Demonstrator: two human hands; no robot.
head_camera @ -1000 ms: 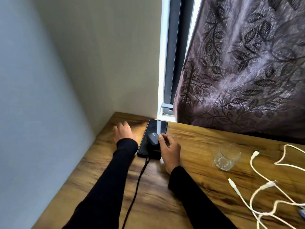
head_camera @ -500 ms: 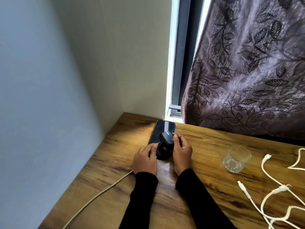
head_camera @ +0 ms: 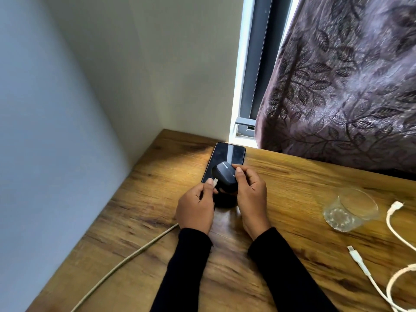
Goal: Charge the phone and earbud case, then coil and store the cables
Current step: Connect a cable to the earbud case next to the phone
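Observation:
A black phone lies face up near the table's back corner. Above its near end my right hand grips a black earbud case, tilted with its back toward me. My left hand pinches the plug of a beige cable and holds its white tip against the case's near side. Whether the plug is seated in the port I cannot tell. The cable trails from my left hand down to the table's front left edge.
A clear drinking glass stands to the right on the wooden table. Loose white cables with plugs lie at the far right. Walls close in at the left and back; a patterned curtain hangs behind.
My left hand came from the table beside the phone to the case, now holding the beige cable's plug. My right hand lifted and tilted the case. A dark cable seen before is out of sight.

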